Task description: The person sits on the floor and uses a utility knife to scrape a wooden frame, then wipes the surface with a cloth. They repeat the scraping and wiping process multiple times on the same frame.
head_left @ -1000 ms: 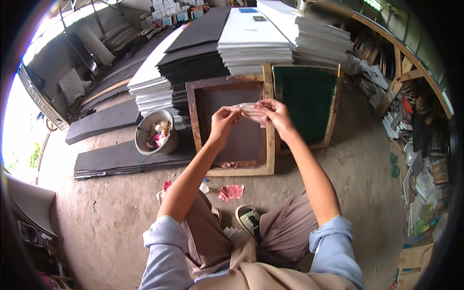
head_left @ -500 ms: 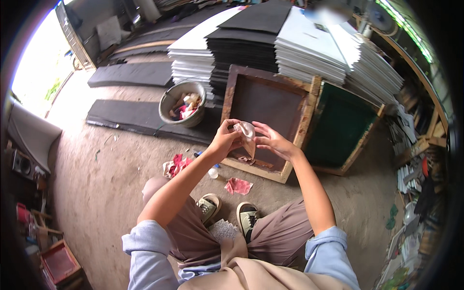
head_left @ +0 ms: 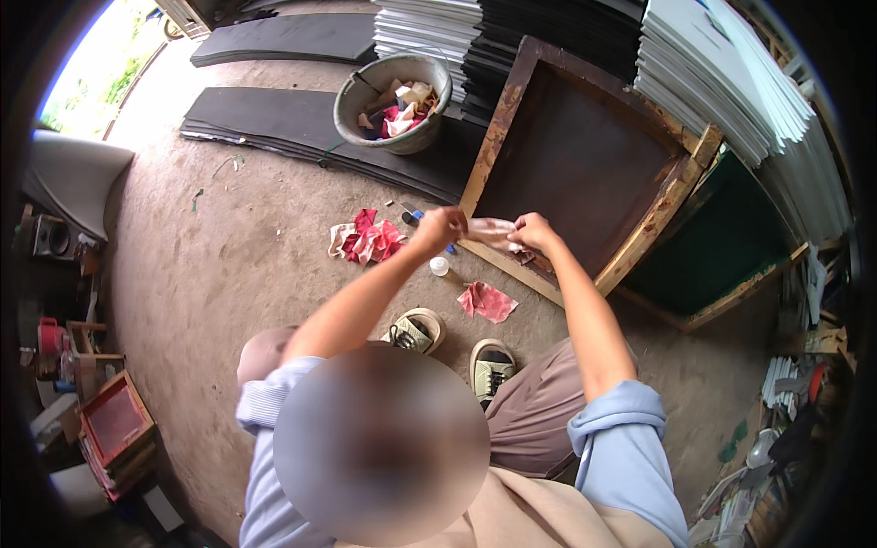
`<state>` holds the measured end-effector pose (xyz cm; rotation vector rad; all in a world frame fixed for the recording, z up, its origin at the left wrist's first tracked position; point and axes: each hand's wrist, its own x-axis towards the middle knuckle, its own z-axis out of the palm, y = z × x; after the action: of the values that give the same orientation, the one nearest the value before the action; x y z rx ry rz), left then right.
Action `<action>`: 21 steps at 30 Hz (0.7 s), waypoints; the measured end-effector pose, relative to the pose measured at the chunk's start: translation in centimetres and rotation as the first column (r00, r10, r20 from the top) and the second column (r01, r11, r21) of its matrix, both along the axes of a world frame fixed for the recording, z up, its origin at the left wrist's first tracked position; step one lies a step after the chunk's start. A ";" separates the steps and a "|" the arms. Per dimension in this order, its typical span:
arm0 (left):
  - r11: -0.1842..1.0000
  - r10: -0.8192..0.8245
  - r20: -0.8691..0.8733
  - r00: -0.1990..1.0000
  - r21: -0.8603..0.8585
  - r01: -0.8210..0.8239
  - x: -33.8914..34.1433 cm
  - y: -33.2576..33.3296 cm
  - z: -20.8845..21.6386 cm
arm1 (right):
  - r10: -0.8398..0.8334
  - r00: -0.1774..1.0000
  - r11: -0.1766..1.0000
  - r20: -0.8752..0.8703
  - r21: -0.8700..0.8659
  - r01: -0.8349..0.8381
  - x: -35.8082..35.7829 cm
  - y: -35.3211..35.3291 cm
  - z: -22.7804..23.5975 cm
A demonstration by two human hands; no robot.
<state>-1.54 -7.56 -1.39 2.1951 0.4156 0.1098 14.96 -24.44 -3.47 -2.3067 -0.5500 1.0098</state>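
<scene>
Between my hands stretches a pale, pink-stained cloth rag [head_left: 491, 232]. My left hand [head_left: 442, 228] pinches its left end, and my right hand [head_left: 537, 233] grips the other end. Right behind the rag leans a wooden-framed screen [head_left: 585, 146] with a dark brown mesh, its lower edge partly covered by my hands. On the floor below lies a flat pink-stained rag [head_left: 488, 301]. A small white bottle [head_left: 439, 266] stands beside it. Left of my left hand are crumpled red and white rags [head_left: 367, 239].
A grey bucket [head_left: 343, 110] of rags stands on dark boards [head_left: 265, 123] at the back. A second framed screen [head_left: 722, 237] with green mesh leans at right. Stacks of white sheets [head_left: 722, 78] and black sheets [head_left: 562, 32] rise behind. A small red-meshed frame [head_left: 117, 416] sits at far left.
The rag, earlier bunched and hanging from my left hand, is now pulled out sideways between both hands. My right hand has closed on it. The view has tilted down.
</scene>
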 end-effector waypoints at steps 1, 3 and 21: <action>1.000 -0.003 -0.131 0.991 -0.005 0.003 -0.1 -0.8 -1.6 | 0.036 0.996 0.997 0.079 -0.072 -0.030 -1.1 0.1 -0.8; 0.999 0.054 -0.120 0.991 0.013 -0.053 0.5 -3.3 -4.4 | 0.110 0.978 0.983 0.178 -0.165 -0.081 -1.4 -0.6 -2.2; 0.959 0.187 -0.156 0.970 -0.186 -0.215 -7.6 16.2 3.9 | 0.174 0.830 0.813 0.529 0.398 -0.425 -0.4 17.2 10.8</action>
<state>-9.11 8.64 2.55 1.9623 0.6981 0.0262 14.59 -7.22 7.31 -1.9959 -1.2664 0.3364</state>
